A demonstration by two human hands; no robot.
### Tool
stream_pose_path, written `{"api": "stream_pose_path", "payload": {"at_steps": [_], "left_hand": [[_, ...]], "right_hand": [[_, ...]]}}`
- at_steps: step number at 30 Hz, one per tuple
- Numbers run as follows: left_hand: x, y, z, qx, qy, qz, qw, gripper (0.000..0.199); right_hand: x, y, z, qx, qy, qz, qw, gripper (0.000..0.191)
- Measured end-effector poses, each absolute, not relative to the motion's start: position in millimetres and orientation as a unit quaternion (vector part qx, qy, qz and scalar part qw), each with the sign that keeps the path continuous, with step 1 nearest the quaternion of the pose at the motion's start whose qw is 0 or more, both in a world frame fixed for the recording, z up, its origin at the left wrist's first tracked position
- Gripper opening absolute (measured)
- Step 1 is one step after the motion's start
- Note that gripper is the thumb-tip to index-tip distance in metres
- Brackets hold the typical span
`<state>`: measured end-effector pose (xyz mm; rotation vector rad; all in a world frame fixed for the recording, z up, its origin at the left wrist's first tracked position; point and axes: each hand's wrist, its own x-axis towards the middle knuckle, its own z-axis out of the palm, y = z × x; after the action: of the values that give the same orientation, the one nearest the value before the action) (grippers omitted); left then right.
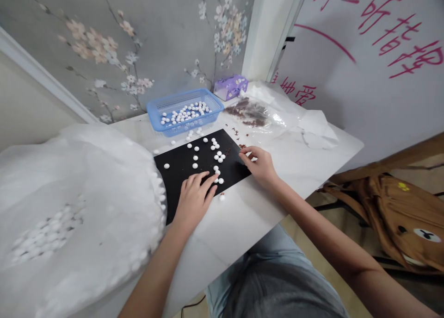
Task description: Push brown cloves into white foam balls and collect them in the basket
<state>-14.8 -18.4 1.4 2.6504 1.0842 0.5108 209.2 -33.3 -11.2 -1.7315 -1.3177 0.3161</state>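
A black board (pixel 180 183) lies on the table with several small white round pieces (pixel 219 157) spread over it, some in tight clusters. My left hand (pixel 194 198) rests on the board, palm down with fingers apart; its index fingertip reaches the white pieces near the front edge. At the board's right edge, my right hand (pixel 259 164) is closed in a pinch, and whatever sits between thumb and finger is too small to make out. Just beyond those fingertips lie tiny reddish-brown pieces (pixel 242 146). One white piece (pixel 222 197) is off the board, with something reddish-brown beside it.
Behind the board stands a blue basket (pixel 154 123) holding more white pieces. A clear bag of brown bits (pixel 255 114) lies near a purple tissue pack (pixel 231 87). On the left bulges a large white bag (pixel 114 207) full of white pieces. A brown backpack (pixel 398 216) sits at right.
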Motion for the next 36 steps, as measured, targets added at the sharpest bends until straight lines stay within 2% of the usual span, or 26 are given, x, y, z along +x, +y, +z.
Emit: {"api": "stream_pose_path", "payload": {"at_steps": [9,14,23,30,33,36], "left_hand": [[-15.4,-18.0,-1.6,0.885,0.375,0.223,0.165,0.014],[-16.6,-17.7,-1.5,0.870,0.381,0.243,0.195,0.021],[-17.0,-16.4,-2.3,0.873,0.371,0.241,0.207,0.022],[-15.9,-18.3,3.0,0.888,0.387,0.214,0.125,0.029],[-17.1,-22.3,7.7,0.909,0.333,0.218,0.125,0.033],[-17.5,-25.4,9.6,0.931,0.276,0.187,0.146,0.028]], "right_hand": [[192.3,-41.4,-15.2,-0.673,-0.518,0.197,0.489,0.019],[187.7,-44.7,-15.6,-0.662,-0.508,0.226,0.503,0.018],[187.4,-45.3,-23.7,-0.651,-0.500,0.245,0.515,0.019],[187.9,-45.8,-25.9,-0.649,-0.491,0.247,0.526,0.020],[188.7,-45.1,-27.0,-0.646,-0.491,0.252,0.527,0.020],[189.1,-44.6,-27.4,-0.647,-0.487,0.253,0.530,0.020]]}}
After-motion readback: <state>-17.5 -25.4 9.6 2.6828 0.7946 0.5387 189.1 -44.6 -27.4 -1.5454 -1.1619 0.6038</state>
